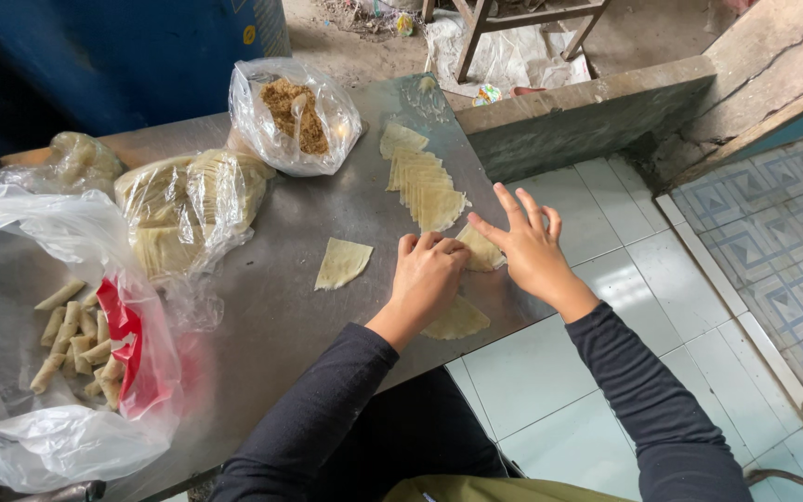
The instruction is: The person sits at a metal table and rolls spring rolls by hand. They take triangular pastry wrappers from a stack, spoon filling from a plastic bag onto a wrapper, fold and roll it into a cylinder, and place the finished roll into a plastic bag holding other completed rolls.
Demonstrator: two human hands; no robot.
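Both hands are working together on one small wrapper piece [481,251] at the metal table [271,307] edge: left hand [427,279] is curling down over it, right hand [529,249] is pinning it, fingers spread. Fanned wrappers [425,186] are lying within reach.

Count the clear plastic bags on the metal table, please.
4. One with brown filling at the far edge; one with wrappers beside it; one lumpy bag far left; one large bag with rolls near left. More may be hidden off-frame.
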